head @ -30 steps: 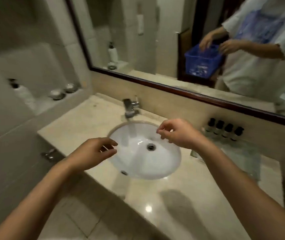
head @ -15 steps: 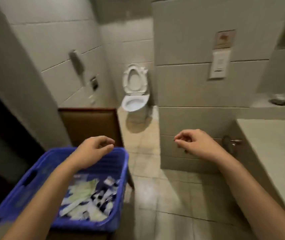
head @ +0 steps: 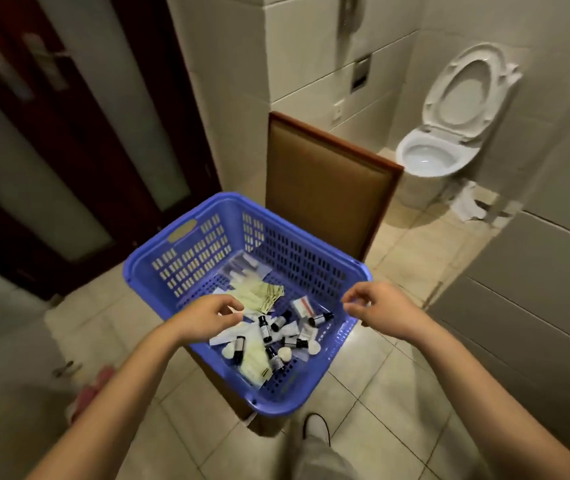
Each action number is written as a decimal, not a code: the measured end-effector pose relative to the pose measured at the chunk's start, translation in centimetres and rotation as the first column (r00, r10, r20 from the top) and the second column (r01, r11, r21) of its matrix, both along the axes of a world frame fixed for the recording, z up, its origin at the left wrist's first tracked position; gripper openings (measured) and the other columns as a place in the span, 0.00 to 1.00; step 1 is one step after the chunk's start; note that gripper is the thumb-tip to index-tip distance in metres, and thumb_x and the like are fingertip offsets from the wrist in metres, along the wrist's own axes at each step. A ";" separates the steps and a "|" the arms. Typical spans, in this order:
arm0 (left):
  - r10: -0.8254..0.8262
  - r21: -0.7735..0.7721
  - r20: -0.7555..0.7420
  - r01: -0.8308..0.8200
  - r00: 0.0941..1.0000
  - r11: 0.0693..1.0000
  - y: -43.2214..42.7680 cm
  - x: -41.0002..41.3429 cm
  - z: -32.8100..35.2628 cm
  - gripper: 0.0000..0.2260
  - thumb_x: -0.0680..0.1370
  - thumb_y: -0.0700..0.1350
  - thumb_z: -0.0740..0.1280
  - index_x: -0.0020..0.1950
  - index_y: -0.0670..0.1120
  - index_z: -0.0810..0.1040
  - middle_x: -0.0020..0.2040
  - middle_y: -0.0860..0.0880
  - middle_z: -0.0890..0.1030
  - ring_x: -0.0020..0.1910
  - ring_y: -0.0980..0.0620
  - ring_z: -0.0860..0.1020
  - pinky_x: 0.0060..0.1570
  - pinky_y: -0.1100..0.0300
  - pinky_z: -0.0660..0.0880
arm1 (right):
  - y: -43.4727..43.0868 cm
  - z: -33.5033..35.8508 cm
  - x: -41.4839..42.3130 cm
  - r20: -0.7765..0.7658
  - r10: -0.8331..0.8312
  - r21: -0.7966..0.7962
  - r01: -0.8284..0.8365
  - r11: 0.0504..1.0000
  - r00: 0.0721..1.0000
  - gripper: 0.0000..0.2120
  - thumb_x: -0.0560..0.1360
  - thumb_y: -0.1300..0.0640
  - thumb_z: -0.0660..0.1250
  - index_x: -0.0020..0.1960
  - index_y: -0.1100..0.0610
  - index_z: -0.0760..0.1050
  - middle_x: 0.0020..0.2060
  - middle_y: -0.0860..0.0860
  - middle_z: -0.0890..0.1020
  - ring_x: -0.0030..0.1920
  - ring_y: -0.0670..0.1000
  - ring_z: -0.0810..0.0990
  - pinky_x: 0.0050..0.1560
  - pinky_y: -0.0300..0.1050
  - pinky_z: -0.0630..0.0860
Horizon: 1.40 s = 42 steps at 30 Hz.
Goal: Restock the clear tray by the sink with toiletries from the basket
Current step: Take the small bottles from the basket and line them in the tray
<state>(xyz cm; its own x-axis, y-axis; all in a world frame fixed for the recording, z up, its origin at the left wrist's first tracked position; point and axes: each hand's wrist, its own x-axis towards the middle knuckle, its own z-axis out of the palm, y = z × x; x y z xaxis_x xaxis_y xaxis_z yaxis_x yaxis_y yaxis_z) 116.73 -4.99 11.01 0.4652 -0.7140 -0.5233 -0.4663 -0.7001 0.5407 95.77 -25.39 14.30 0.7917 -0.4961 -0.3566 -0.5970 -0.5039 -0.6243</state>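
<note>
Several small dark bottles [head: 263, 328] lie in the perforated blue plastic basket [head: 294, 258].

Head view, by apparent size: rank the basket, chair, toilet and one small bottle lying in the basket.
Largest: basket, though it is nearest the camera.
Next: chair and toilet look alike, so unranked; the basket hides part of the chair.
Smallest: bottle.

Left forearm [head: 110, 393] and right forearm [head: 484, 382] run bare from the lower frame edge to the left hand [head: 207, 317] and right hand [head: 377, 306]. At bottom centre, a light grey trouser leg [head: 321, 459] meets a white shoe [head: 316, 424].
</note>
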 end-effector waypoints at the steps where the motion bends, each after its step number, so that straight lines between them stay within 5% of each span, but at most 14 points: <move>1: 0.028 0.039 -0.019 -0.027 0.999 0.999 -0.3 0.4 -1.2 0.13 0.79 0.50 0.63 0.61 0.48 0.74 0.56 0.48 0.79 0.54 0.50 0.78 0.55 0.55 0.75 | -0.6 -1.1 1.0 -0.039 0.059 -0.002 -0.059 0.998 0.998 0.03 0.76 0.57 0.65 0.45 0.51 0.75 0.33 0.42 0.75 0.33 0.43 0.73 0.43 0.41 0.71; 8: 0.197 0.259 -0.102 -0.165 0.975 0.952 -2.6 0.5 -11.0 0.12 0.79 0.48 0.63 0.59 0.43 0.77 0.58 0.46 0.79 0.55 0.48 0.78 0.49 0.61 0.71 | -4.0 -9.3 8.8 -0.252 0.312 0.170 -0.276 0.946 0.916 0.04 0.79 0.55 0.62 0.50 0.53 0.74 0.41 0.44 0.75 0.46 0.48 0.74 0.46 0.40 0.69; 11: 0.283 0.327 -0.146 -0.224 0.948 0.918 -3.0 0.0 -14.5 0.16 0.78 0.48 0.63 0.64 0.43 0.73 0.58 0.44 0.79 0.56 0.47 0.78 0.51 0.60 0.72 | -3.8 -13.4 11.1 -0.346 0.341 0.243 -0.268 0.932 0.874 0.11 0.80 0.56 0.60 0.56 0.60 0.76 0.54 0.56 0.80 0.54 0.57 0.77 0.50 0.49 0.73; 15: 0.371 0.395 -0.122 -0.298 0.920 0.869 -4.2 0.9 -19.7 0.22 0.78 0.48 0.62 0.70 0.44 0.65 0.59 0.41 0.78 0.58 0.42 0.76 0.53 0.55 0.72 | -3.9 -19.5 14.0 -0.460 0.327 0.303 -0.201 0.932 0.826 0.15 0.79 0.60 0.59 0.56 0.72 0.73 0.58 0.69 0.74 0.57 0.67 0.74 0.47 0.56 0.72; 18: 0.398 0.459 -0.065 -0.327 0.915 0.826 -5.7 2.2 -23.4 0.20 0.78 0.48 0.61 0.69 0.43 0.64 0.62 0.41 0.75 0.58 0.41 0.76 0.52 0.53 0.73 | -4.3 -23.8 15.7 -0.545 0.288 0.251 -0.175 0.952 0.787 0.15 0.79 0.59 0.59 0.59 0.69 0.73 0.57 0.66 0.77 0.58 0.64 0.75 0.54 0.53 0.73; 23: 0.531 0.542 0.001 -0.447 0.847 0.711 -7.9 4.3 -29.5 0.25 0.78 0.46 0.61 0.73 0.42 0.58 0.71 0.42 0.61 0.68 0.40 0.64 0.60 0.50 0.69 | -4.1 -31.1 17.2 -0.660 0.243 0.180 -0.164 0.970 0.711 0.10 0.77 0.62 0.59 0.57 0.61 0.71 0.59 0.60 0.76 0.58 0.60 0.76 0.47 0.46 0.72; 27: 0.638 0.532 0.080 -0.575 0.765 0.622 -8.5 5.1 -32.5 0.22 0.78 0.44 0.61 0.70 0.42 0.60 0.71 0.42 0.61 0.69 0.41 0.61 0.60 0.50 0.68 | -2.4 -35.5 17.7 -0.735 0.233 0.122 -0.214 0.969 0.637 0.15 0.78 0.61 0.59 0.63 0.61 0.69 0.62 0.59 0.75 0.62 0.59 0.73 0.55 0.50 0.74; 33: 0.612 0.481 0.137 -0.593 0.779 0.646 -8.4 3.6 -35.4 0.27 0.75 0.45 0.63 0.71 0.43 0.57 0.70 0.43 0.62 0.68 0.42 0.61 0.62 0.50 0.67 | -0.4 -39.3 17.7 -0.758 0.217 0.009 -0.323 0.946 0.615 0.22 0.77 0.61 0.61 0.70 0.59 0.61 0.68 0.60 0.64 0.68 0.61 0.64 0.57 0.50 0.74; 42: 0.653 0.513 0.102 -0.602 0.750 0.612 -9.2 3.9 -35.1 0.28 0.76 0.47 0.63 0.72 0.44 0.55 0.71 0.43 0.60 0.69 0.41 0.61 0.63 0.49 0.67 | -1.5 -39.0 18.6 -0.760 0.240 0.046 -0.319 0.947 0.603 0.16 0.77 0.59 0.61 0.64 0.58 0.70 0.62 0.56 0.74 0.67 0.58 0.66 0.60 0.49 0.71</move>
